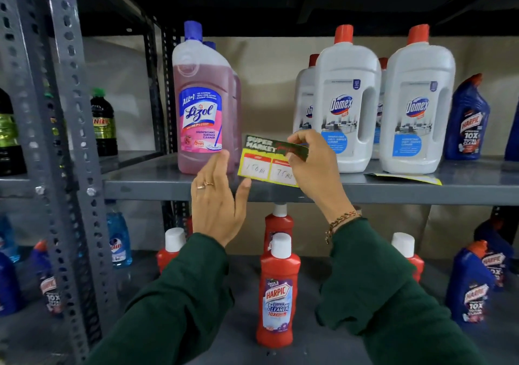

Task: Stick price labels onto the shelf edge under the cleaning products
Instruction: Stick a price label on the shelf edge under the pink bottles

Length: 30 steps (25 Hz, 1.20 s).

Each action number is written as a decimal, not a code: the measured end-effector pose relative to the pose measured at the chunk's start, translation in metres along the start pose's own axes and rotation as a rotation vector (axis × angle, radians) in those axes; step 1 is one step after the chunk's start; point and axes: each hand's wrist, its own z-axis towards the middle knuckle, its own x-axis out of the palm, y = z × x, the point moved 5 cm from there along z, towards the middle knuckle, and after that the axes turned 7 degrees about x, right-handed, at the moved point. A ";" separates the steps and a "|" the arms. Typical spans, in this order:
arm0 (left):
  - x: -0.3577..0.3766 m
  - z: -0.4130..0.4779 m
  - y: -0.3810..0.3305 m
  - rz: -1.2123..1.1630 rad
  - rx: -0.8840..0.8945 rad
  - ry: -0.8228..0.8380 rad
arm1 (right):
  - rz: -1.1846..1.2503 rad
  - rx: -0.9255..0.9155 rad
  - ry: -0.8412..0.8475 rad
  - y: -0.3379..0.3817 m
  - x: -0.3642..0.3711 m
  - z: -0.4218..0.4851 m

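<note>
Yellow label (266, 165) with a dark green band and red-topped white boxes. Grey shelf (146, 187). Pink Lizol bottle (203, 100), blue cap. White Domex bottles (346, 97), orange-red caps. Red Harpic bottle (278, 288), white cap. Dark green sleeves (174, 305).

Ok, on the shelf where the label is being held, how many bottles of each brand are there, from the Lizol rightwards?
Lizol bottles: 2
Domex bottles: 4
Blue Harpic bottle: 1
Total: 7, not counting the blue sliver cut off at the right edge of the frame.
</note>
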 end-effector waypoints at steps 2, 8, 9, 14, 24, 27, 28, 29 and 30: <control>-0.013 0.011 -0.002 -0.140 -0.040 -0.025 | 0.109 0.013 0.078 0.007 0.001 -0.007; -0.040 0.027 0.023 -0.279 -0.004 0.120 | 0.021 -0.162 0.021 0.028 0.020 -0.034; -0.043 0.023 0.027 -0.294 -0.011 0.164 | 0.018 -0.192 0.018 0.029 0.025 -0.039; -0.051 0.003 0.056 -0.191 0.018 0.356 | -0.127 -0.273 0.029 0.022 0.061 -0.060; -0.052 -0.006 0.074 -0.150 0.142 0.320 | -0.220 -0.225 -0.090 0.019 0.082 -0.067; -0.053 -0.006 0.072 -0.152 0.155 0.295 | -0.214 -0.199 -0.092 0.018 0.081 -0.067; -0.053 -0.006 0.072 -0.165 0.142 0.282 | -0.202 -0.186 -0.094 0.019 0.081 -0.067; -0.054 -0.005 0.072 -0.183 0.123 0.267 | -0.187 -0.166 -0.093 0.019 0.081 -0.066; -0.055 -0.003 0.073 -0.194 0.104 0.252 | -0.179 -0.143 -0.092 0.020 0.081 -0.066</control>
